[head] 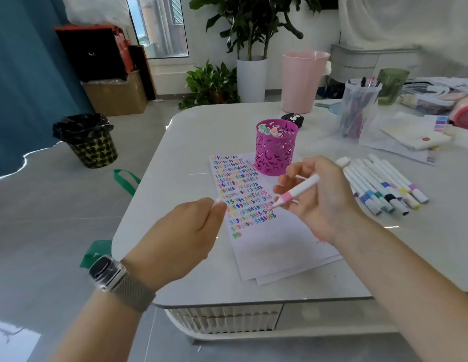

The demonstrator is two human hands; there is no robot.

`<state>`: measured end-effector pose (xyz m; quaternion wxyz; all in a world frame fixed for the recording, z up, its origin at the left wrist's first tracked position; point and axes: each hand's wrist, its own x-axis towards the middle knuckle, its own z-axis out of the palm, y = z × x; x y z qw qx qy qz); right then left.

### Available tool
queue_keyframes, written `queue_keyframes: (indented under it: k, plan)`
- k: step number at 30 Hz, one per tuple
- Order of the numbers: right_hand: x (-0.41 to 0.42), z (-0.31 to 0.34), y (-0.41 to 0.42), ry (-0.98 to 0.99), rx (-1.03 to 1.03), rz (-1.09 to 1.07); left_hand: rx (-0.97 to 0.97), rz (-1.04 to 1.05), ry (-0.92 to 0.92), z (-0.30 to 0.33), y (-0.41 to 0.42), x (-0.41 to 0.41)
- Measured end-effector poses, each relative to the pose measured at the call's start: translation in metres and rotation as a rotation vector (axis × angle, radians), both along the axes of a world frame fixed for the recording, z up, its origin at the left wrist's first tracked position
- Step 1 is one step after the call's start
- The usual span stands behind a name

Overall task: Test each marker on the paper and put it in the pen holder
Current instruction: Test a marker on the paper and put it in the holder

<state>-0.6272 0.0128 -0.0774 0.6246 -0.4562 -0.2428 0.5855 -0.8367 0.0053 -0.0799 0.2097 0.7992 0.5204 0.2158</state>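
My right hand (319,199) grips an uncapped white marker with a pink band (296,191), its pink tip angled down-left just above the paper (274,246). My left hand (191,231) pinches the marker's small white cap (219,201) at the fingertips, left of the tip. The paper is covered with rows of coloured squiggles in its upper half. Behind it stands the magenta cut-out pen holder (276,151) with a few markers inside. A row of several capped white markers (384,186) lies on the table to the right.
A pink bin (302,82), a clear tub of pens (358,108), a green cup (392,84) and a heap of papers (410,137) stand at the back right of the white table (423,244). A black-lined waste bin (87,139) stands on the floor at left.
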Motion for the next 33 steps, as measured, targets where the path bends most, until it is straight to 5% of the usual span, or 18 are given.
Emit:
queue_keyframes:
  k: [3, 7, 17, 33]
  plan:
    - [-0.01, -0.008, -0.001, -0.281, -0.048, 0.114, -0.064, -0.021, 0.114, -0.007, -0.001, 0.004]
    - [-0.016, -0.019, -0.002, -0.357, -0.033, 0.204, -0.059, -0.043, 0.338, -0.013, -0.003, 0.002]
    - [-0.043, -0.058, -0.003, -0.951, 0.168, -0.041, -0.038, -0.035, 0.489, -0.018, -0.003, 0.011]
    - [-0.039, -0.071, 0.004, -1.025, 0.214, -0.015, -0.102, 0.003, 0.594, -0.021, -0.002, 0.012]
